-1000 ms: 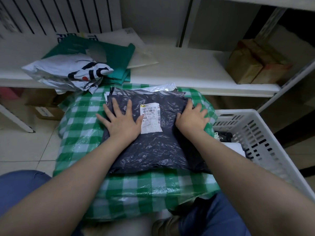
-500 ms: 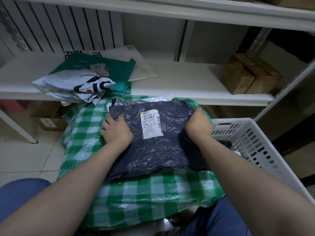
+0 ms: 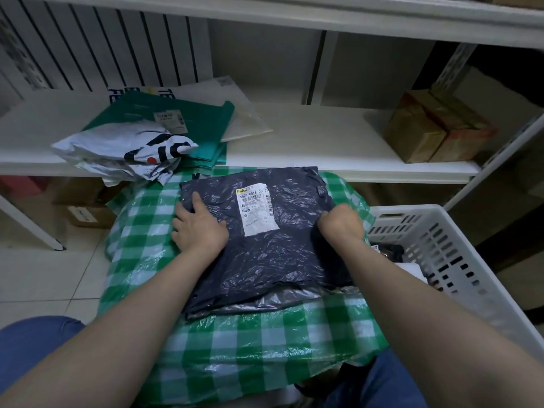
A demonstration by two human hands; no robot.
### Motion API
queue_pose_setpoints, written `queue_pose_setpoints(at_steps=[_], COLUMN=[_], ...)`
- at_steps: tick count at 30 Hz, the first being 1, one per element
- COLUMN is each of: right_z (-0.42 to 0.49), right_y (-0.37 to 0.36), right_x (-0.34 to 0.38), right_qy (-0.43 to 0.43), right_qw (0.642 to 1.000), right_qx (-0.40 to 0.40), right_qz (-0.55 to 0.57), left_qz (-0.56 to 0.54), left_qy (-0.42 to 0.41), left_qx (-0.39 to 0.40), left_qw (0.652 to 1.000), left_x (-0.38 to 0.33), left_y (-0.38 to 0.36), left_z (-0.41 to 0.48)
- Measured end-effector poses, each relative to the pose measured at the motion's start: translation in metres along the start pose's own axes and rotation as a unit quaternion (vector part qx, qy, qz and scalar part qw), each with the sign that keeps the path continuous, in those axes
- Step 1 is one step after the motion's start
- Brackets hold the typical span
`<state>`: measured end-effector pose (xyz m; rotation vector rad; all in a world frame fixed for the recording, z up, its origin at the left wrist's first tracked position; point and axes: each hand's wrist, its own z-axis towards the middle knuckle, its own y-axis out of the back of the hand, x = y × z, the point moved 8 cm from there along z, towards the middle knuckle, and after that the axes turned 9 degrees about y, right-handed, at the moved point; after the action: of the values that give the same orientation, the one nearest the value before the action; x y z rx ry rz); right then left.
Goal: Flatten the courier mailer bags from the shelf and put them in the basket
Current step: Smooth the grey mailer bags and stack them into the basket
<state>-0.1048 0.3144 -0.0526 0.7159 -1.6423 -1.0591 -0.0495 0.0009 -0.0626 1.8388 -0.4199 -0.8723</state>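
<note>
A dark grey mailer bag (image 3: 276, 260) with a white shipping label lies on a green-and-white checked surface (image 3: 235, 343) in front of me. My left hand (image 3: 200, 228) grips the bag's left edge, fingers curled under it and thumb on top. At the bag's right edge my right hand (image 3: 341, 223) holds it with curled fingers. A white slatted basket (image 3: 459, 260) stands at the right, with dark and white items inside. On the white shelf (image 3: 309, 145) lie a crumpled white mailer (image 3: 117, 148) and green mailers (image 3: 203, 131).
Two taped cardboard boxes (image 3: 435, 128) sit at the shelf's right end. A flat beige envelope (image 3: 244, 125) lies behind the green mailers. Cardboard boxes (image 3: 85, 210) stand on the tiled floor under the shelf at the left. My knees in blue trousers are below.
Both hands went from pressing flat on the dark mailer to curling round its left and right edges. The bag has shifted slightly toward the shelf.
</note>
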Motion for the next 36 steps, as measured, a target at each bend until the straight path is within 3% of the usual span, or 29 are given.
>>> queue_pose_setpoints(at_steps=[3,8,13,18,28,36], right_z=[-0.003,-0.007,-0.012,-0.015,-0.033,-0.037], right_y=[0.0,0.012,-0.003,0.002,0.054,0.097], right_x=[-0.001,0.012,0.005,-0.001,0.005,-0.076], right_qy=[0.006,0.08,0.039,0.022,0.056,0.058], right_qw=[0.999,0.993,0.995,0.987,0.957,0.941], right_qx=[0.027,-0.001,0.071,0.085,0.003,-0.075], right_qz=[0.024,0.082,0.049,0.138,0.284,0.325], left_qz=[-0.026,-0.108,-0.144,-0.182,-0.214,-0.191], left_qy=[0.028,0.005,0.009,-0.053,-0.131,-0.219], left_qx=[0.018,0.007,0.063,0.084,-0.04,-0.035], left_qw=[0.999,0.994,0.987,0.978,0.967,0.956], left_x=[0.002,0.006,0.011,0.005,-0.029,-0.113], left_y=[0.001,0.01,0.004,0.012,0.071,0.055], left_z=[-0.001,0.003,0.004,-0.002,-0.044,-0.102])
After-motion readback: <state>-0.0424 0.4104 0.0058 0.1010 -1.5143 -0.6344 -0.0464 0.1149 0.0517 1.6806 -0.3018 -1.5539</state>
